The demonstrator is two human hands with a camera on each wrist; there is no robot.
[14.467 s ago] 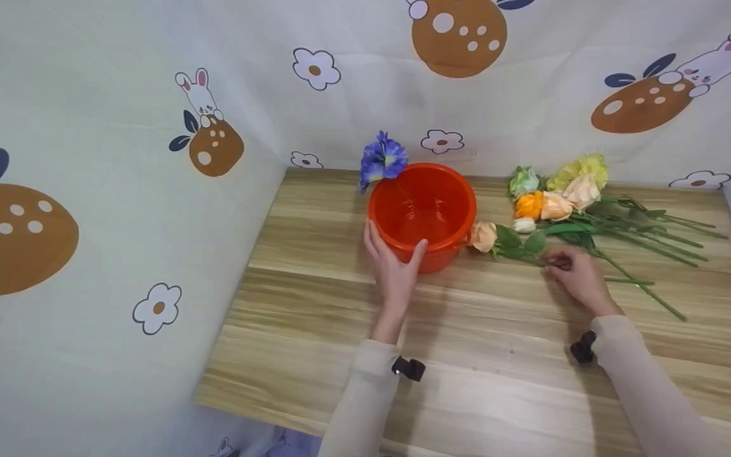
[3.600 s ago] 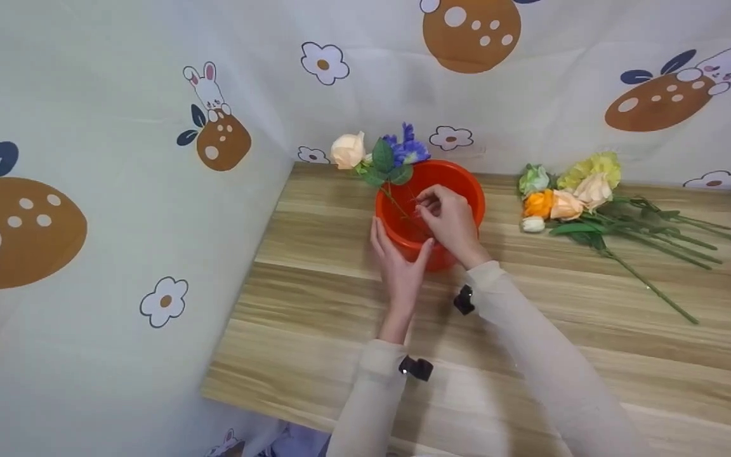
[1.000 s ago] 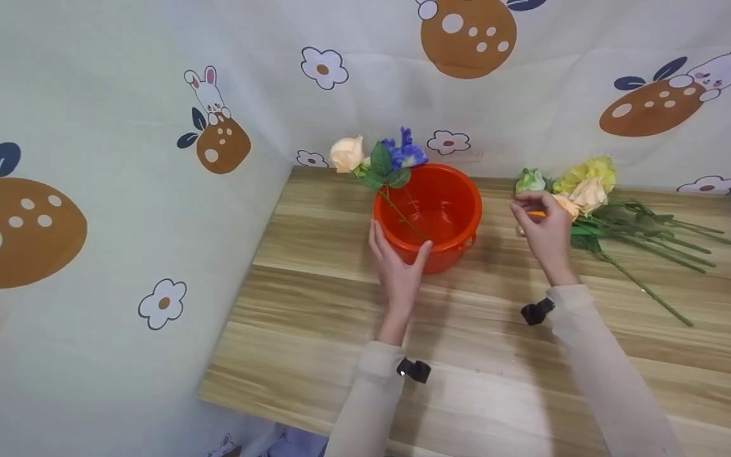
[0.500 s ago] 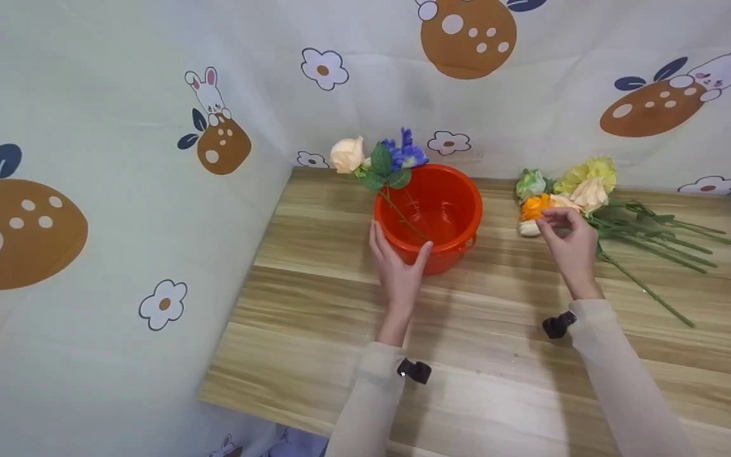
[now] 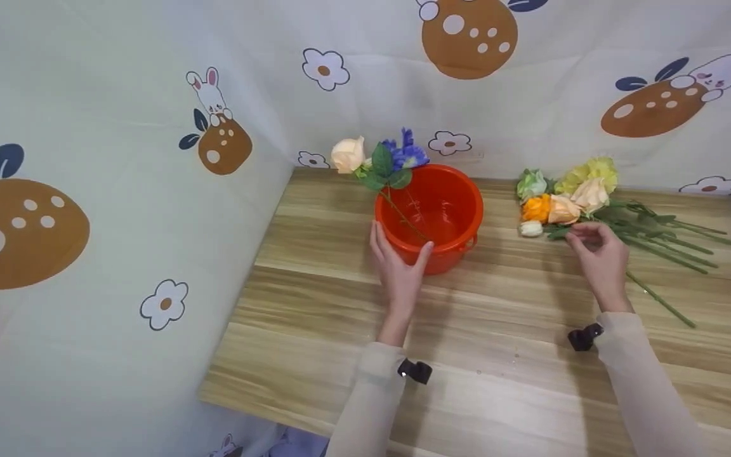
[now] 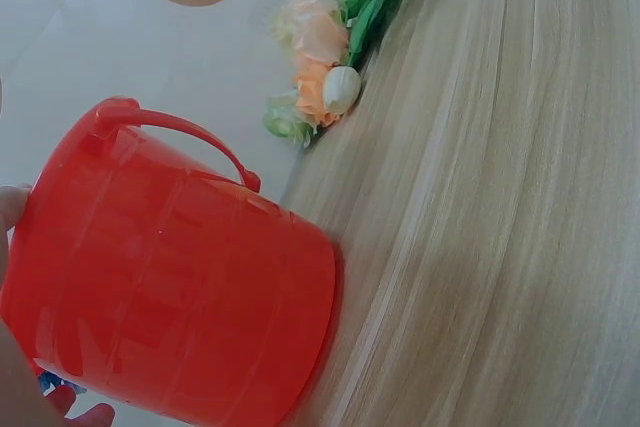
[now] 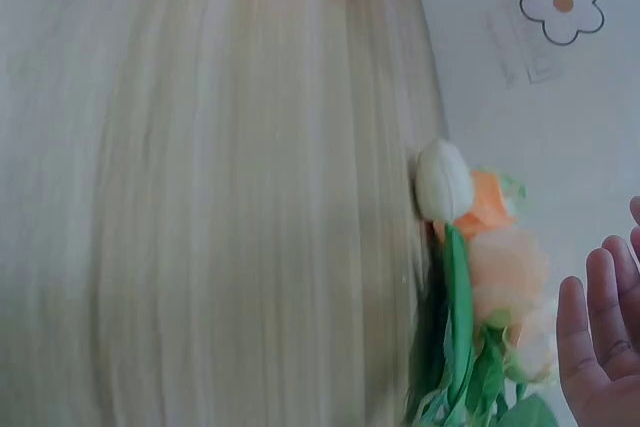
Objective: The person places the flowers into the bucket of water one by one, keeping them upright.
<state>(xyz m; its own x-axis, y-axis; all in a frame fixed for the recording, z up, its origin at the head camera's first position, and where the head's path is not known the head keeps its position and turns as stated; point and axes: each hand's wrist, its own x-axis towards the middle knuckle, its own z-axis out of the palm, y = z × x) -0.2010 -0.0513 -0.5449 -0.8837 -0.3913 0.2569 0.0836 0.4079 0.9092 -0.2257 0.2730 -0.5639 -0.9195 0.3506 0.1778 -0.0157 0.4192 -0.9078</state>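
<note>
My left hand (image 5: 399,273) holds the red bucket (image 5: 445,257) at its near left side, thumb at the front and fingers along the left. Inside it leans a peach rose (image 5: 348,155) with green leaves, its head past the rim. Beside that is a blue-purple flower (image 5: 407,152). My right hand (image 5: 603,260) hovers over the flower stems at the right, fingertips close to the leaf of a white tulip (image 5: 531,228). Its fingers look loosely extended in the right wrist view, with nothing seen between them.
Next to the tulip lie an orange flower (image 5: 536,208), peach roses (image 5: 564,209), a pale green flower (image 5: 532,184) and a yellow flower (image 5: 597,172). Their green stems (image 5: 670,247) point right across the wooden table (image 5: 467,393). A patterned cloth wall (image 5: 365,82) borders the back.
Since the first frame, the peach rose has gone from the table into the bucket beside the blue flower. Over the last second, my right hand moved right and toward me across the flowers; my left stayed.
</note>
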